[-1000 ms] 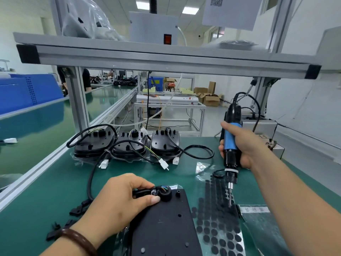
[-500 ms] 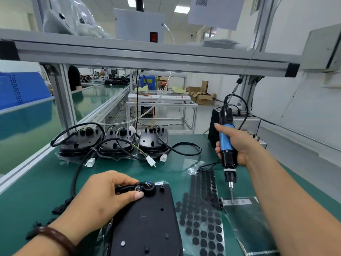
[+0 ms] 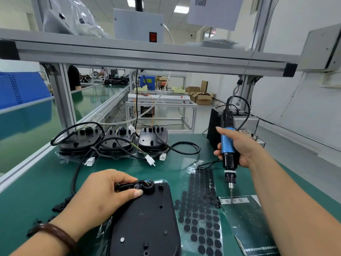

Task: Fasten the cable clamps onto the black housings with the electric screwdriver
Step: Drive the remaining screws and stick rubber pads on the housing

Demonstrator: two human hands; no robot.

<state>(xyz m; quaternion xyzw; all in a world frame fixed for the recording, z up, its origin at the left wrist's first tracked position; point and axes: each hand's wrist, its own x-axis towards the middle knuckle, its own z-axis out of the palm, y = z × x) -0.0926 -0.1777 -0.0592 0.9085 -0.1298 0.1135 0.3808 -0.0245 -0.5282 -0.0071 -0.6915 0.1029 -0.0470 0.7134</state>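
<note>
Pinching the cable clamp on the near black housing with your left hand, you gripped the electric screwdriver upright in your right hand, its tip on a dark bag.

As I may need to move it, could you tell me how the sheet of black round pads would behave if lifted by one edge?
Probably floppy: the sheet of black round pads looks like thin clear film, crinkled at its far end. Likely light, lying flat on the green mat. Pads near its left edge sit out of line, so some may shed.
</note>
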